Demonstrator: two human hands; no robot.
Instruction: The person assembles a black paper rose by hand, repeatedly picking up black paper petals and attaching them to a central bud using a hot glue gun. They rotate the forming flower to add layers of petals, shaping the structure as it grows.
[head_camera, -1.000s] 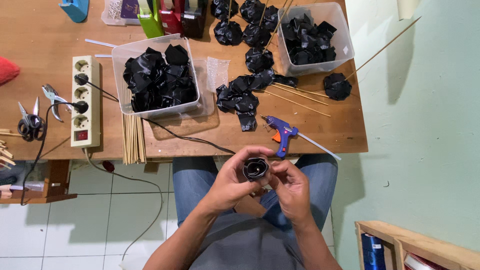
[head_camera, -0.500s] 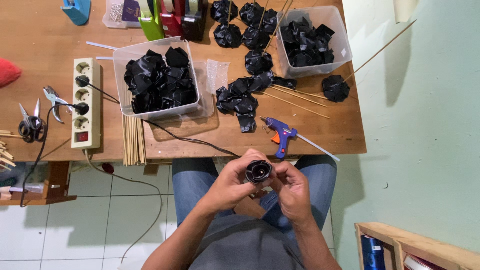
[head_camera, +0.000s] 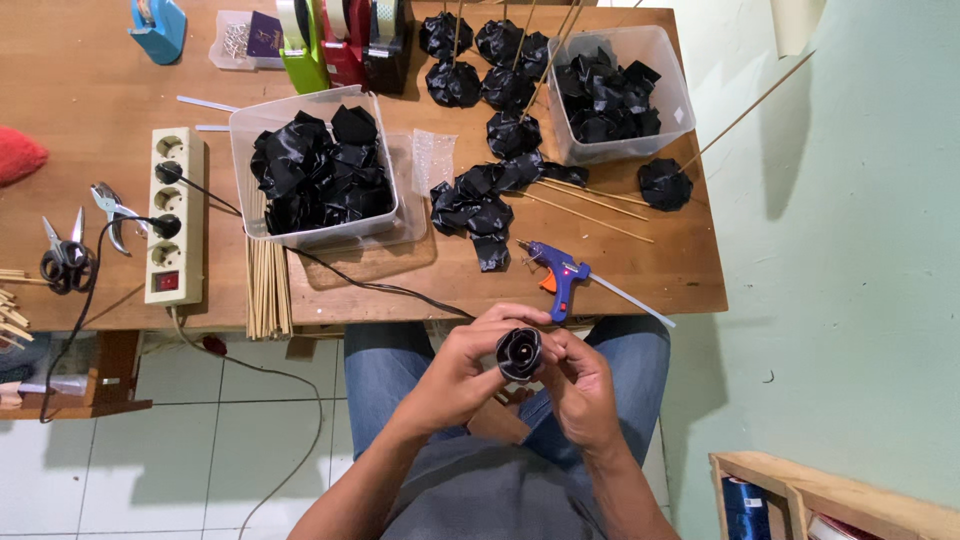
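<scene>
Below the near edge of the wooden surface (head_camera: 90, 120), over the person's lap in blue jeans, both hands hold a small black rolled ribbon rose (head_camera: 519, 352). Its spiral face opens up toward the camera, so its long axis runs roughly toward the viewer; whether a stick sits under it cannot be told. The left hand (head_camera: 465, 365) curls around the rose from one side, fingers closed on its edge. The right hand (head_camera: 580, 385) pinches it from the other side, thumb and fingers narrow against the petals.

Just beyond the hands, near the surface's near edge, lies a blue hot-glue gun (head_camera: 556, 274) with an orange trigger, nozzle toward the far left. Loose black ribbon roses (head_camera: 475, 205) lie in the middle of the surface. A clear plastic tub of black ribbon pieces (head_camera: 315, 170) stands left of them, and another clear tub (head_camera: 620, 90) sits toward the far right corner. A white power strip (head_camera: 176, 215) lies near the left, and a bundle of thin bamboo sticks (head_camera: 267, 285) reaches the near edge.
</scene>
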